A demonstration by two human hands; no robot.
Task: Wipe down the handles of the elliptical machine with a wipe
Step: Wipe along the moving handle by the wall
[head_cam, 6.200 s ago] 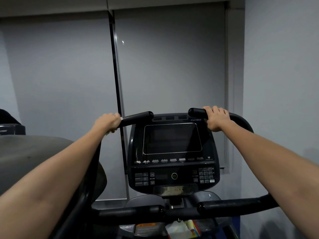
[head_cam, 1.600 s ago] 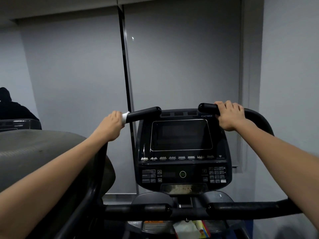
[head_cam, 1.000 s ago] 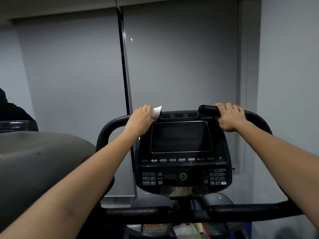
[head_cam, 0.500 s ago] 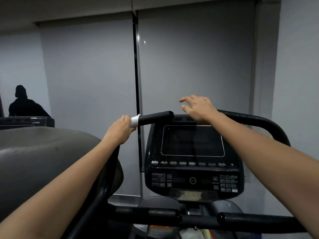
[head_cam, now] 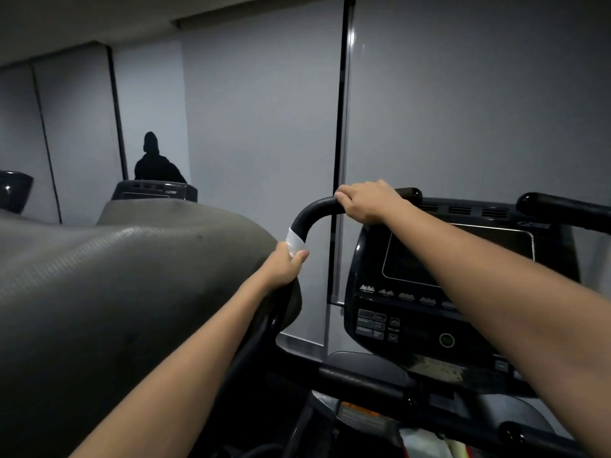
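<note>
- Under my left hand (head_cam: 285, 266), the white wipe (head_cam: 295, 241) is wrapped round the left handle (head_cam: 309, 214), just below its bend; my fingers grip wipe and bar together.
- Above it, past the bend, my right hand (head_cam: 367, 201) clasps the same handle's top run and steadies it.
- Right of both hands sits the console (head_cam: 429, 292); the right handle (head_cam: 562, 208) lies beyond it.
- Judging by this, I'm mid-wipe on the left handle's downward stretch; next calls for sliding the wipe lower with firm pressure, then the right handle.

Dim grey wall panels (head_cam: 258, 133), black divider (head_cam: 342, 94)
</note>
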